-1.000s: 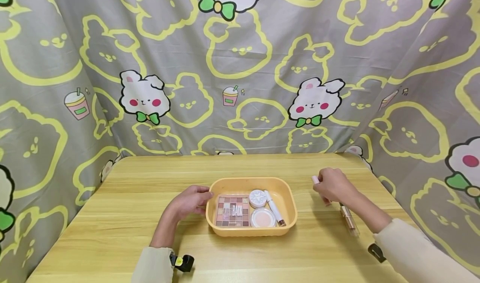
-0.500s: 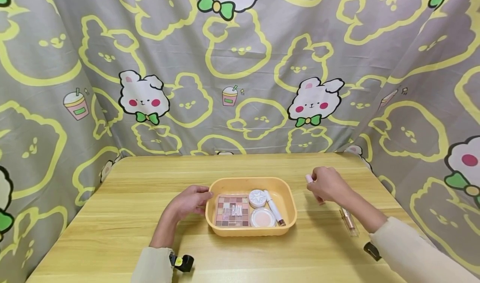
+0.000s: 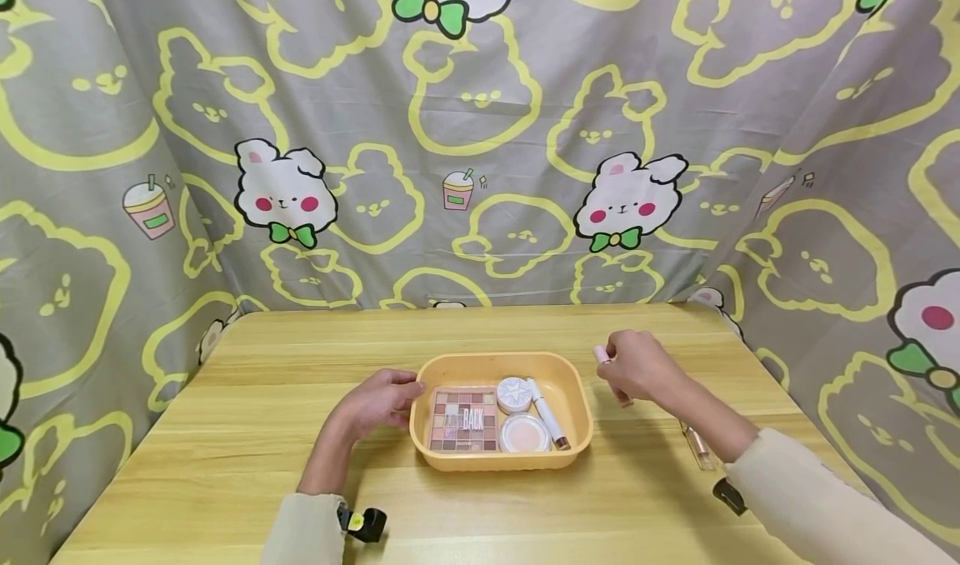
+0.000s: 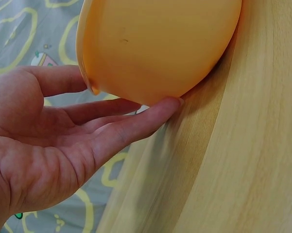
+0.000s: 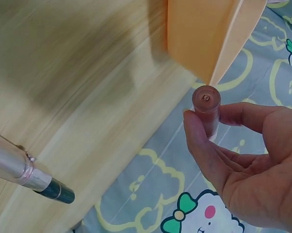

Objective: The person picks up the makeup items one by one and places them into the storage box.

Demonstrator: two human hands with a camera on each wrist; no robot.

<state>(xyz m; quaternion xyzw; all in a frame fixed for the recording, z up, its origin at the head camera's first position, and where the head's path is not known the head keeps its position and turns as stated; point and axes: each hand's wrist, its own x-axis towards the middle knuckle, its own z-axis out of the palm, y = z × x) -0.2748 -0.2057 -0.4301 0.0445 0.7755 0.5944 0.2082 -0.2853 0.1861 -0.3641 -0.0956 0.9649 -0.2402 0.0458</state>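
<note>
My right hand [image 3: 639, 367] pinches a lip gloss tube [image 3: 602, 354] between thumb and fingers, off the right end of a yellow plastic basket [image 3: 420, 457]. The tube's round, numbered reddish-brown base [image 5: 206, 98] faces the right wrist camera. My left hand [image 3: 381, 400] rests at the basket's left end, fingers nearly straight, with fingertips against the outer wall [image 4: 160, 43] and rim. Inside the basket lie an eyeshadow palette [image 3: 465, 422], a white round case with a star lid [image 3: 514, 394], a round powder compact [image 3: 525, 435] and a white tube with a brown end [image 3: 550, 417].
On the wooden table [image 3: 247, 432], a lipstick-like tube with a clear section [image 3: 699, 447] lies partly behind my right forearm; the right wrist view shows its dark green end [image 5: 58, 191]. A patterned grey curtain [image 3: 360, 115] surrounds the table's back and sides.
My right hand has moved left toward the basket with the lip gloss tube. The left hand and the basket have stayed in place.
</note>
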